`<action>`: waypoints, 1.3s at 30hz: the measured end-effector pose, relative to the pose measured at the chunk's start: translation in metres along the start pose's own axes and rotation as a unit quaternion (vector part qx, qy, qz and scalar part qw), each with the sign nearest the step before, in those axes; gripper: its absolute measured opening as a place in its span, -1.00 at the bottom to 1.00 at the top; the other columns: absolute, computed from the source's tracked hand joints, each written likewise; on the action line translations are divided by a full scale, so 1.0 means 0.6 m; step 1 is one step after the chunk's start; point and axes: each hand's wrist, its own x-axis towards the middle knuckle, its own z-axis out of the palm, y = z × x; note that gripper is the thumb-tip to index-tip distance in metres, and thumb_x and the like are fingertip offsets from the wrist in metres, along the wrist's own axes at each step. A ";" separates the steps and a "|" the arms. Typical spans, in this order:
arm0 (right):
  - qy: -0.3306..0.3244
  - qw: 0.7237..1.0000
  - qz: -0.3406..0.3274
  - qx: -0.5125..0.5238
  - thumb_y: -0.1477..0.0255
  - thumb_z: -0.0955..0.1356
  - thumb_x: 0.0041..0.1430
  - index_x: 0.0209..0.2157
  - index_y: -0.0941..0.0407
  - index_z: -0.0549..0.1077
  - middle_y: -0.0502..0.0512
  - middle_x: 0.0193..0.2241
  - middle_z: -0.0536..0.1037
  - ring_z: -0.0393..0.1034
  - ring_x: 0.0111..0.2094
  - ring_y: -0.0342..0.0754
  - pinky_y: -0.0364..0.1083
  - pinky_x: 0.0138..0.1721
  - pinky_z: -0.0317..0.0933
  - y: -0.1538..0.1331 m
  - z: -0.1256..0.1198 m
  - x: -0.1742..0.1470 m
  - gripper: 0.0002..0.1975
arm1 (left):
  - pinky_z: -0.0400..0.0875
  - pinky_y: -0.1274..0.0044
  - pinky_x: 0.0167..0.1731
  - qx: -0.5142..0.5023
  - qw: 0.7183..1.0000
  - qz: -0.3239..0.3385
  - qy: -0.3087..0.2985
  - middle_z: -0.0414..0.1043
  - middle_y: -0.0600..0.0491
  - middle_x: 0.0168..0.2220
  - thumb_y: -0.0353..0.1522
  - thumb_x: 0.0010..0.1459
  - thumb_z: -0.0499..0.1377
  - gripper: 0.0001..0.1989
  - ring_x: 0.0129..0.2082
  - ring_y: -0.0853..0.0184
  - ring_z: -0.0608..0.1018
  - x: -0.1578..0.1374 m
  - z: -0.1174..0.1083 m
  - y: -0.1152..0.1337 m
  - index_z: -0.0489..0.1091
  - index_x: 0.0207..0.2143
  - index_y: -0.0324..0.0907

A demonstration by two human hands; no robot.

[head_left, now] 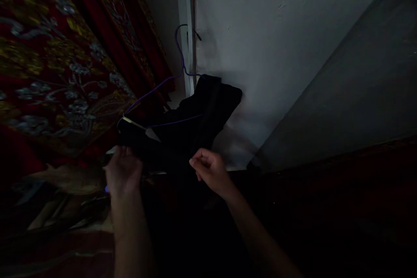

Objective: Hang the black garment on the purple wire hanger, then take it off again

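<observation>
A black garment [208,108] hangs on a thin purple hanger [159,82], its cloth bunched over the hanger's right side. The hanger's hook sits at the edge of a pale upright frame. At the hanger's left end, a thin pale-yellow strip [134,122] shows. My right hand [210,169] is closed, thumb against the index finger, at the dark cloth below the hanger. My left hand [124,171] is beside the garment's lower left edge, palm partly turned to me; its fingers are blurred and dim. The cloth's lower part merges into darkness.
Red fabric with gold and silver floral embroidery [78,69] hangs on the left. A pale wall or door panel [260,43] stands behind the garment, with a narrow upright frame [186,0]. Dim, pale crumpled items [70,178] lie at the lower left. The right floor is very dark.
</observation>
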 end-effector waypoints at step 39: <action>0.136 0.960 -0.202 -0.136 0.39 0.23 0.10 -0.05 0.08 0.57 0.06 -0.24 0.61 0.45 -0.17 0.01 -0.04 -0.09 0.31 -0.069 -0.109 0.197 -0.57 | 0.42 0.47 -0.17 0.662 0.632 0.111 -0.386 0.62 -0.01 -0.23 -0.04 0.22 0.19 -0.63 -0.22 0.16 0.61 0.007 -0.055 0.031 0.59 -0.22 -0.12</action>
